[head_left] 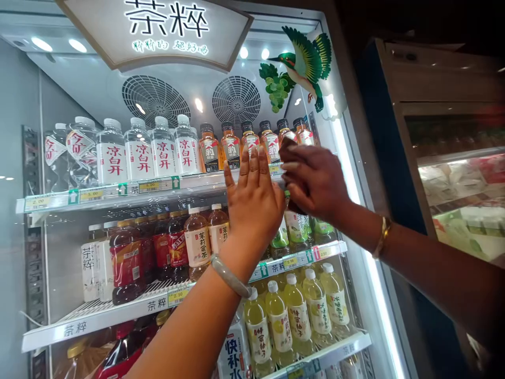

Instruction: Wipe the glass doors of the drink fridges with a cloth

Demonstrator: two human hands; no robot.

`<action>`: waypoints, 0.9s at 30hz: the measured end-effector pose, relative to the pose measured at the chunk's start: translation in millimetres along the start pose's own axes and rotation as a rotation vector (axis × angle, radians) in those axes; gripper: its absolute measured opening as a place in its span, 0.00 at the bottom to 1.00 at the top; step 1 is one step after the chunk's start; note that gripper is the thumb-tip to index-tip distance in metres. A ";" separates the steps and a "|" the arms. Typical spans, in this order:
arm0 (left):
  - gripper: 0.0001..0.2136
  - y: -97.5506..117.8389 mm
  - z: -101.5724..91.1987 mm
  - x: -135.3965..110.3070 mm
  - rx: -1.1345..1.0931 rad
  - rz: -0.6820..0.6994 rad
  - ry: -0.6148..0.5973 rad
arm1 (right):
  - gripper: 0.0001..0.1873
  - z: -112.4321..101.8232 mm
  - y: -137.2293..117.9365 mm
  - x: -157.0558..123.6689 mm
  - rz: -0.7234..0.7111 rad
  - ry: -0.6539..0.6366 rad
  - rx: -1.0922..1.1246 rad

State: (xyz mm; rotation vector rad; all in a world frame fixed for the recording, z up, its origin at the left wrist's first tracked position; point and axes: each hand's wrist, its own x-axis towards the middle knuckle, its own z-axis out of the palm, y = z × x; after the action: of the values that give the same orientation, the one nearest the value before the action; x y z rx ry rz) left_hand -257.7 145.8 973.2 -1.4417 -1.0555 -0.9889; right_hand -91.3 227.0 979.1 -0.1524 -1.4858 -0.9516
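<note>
I stand before an open drinks fridge. My left hand [252,202] is raised with its fingers straight and together, lying flat against the front edge of the top shelf [118,192] below the orange tea bottles [231,150]. It holds nothing and wears a pale bangle. My right hand [315,181], with a gold bangle on the wrist, is curled around a small dark object [287,148] that I cannot identify. It holds that object against the same shelf edge, just right of my left hand.
Clear water bottles [138,152] fill the left of the top shelf. The middle shelf [118,310] carries red and amber drinks, and yellow bottles [300,316] stand below. A second glass-fronted cooler [453,158] stands close on the right.
</note>
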 end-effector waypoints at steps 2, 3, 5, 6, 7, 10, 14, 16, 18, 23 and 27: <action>0.30 -4.9 -4.1 -3.2 0.012 0.008 -0.015 | 0.19 0.8 -14.3 -6.7 -0.100 -0.021 0.006; 0.30 -6.6 -5.7 -4.9 0.015 0.011 -0.026 | 0.18 0.4 -16.1 -7.0 -0.155 -0.035 -0.002; 0.30 -8.6 -7.7 -7.9 0.018 0.011 -0.044 | 0.16 -0.8 -7.7 0.4 -0.230 -0.071 -0.027; 0.30 -9.0 -8.1 -9.1 0.018 0.012 -0.050 | 0.15 -1.0 0.4 7.4 -0.228 -0.093 -0.038; 0.30 -9.1 -8.2 -10.2 0.018 0.016 -0.055 | 0.14 -0.6 8.8 15.2 -0.182 -0.099 -0.049; 0.31 -8.8 -9.0 -11.7 0.009 0.021 -0.061 | 0.19 4.6 18.5 32.1 0.111 0.001 -0.088; 0.30 -11.9 -15.3 -10.7 0.002 -0.025 -0.058 | 0.28 11.5 -19.0 20.8 0.124 0.002 -0.062; 0.30 -16.3 -20.3 -9.8 0.019 -0.043 -0.054 | 0.26 10.4 -36.2 10.8 -0.024 -0.054 -0.058; 0.30 -21.8 -24.8 -9.4 0.036 -0.045 -0.055 | 0.22 7.8 -36.7 9.7 -0.175 -0.095 -0.086; 0.32 -34.8 -31.3 -10.5 0.059 -0.047 -0.056 | 0.19 13.2 -6.3 42.0 -0.025 -0.141 -0.154; 0.32 -44.6 -37.0 -14.1 0.105 -0.062 -0.068 | 0.18 21.0 -34.6 44.8 0.121 -0.102 -0.076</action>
State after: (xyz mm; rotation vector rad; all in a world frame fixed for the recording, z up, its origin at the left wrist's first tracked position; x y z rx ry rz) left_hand -305.7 110.6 975.8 -1.3719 -1.1907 -0.9196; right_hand -137.2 198.2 1005.7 -0.3467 -1.5161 -0.9146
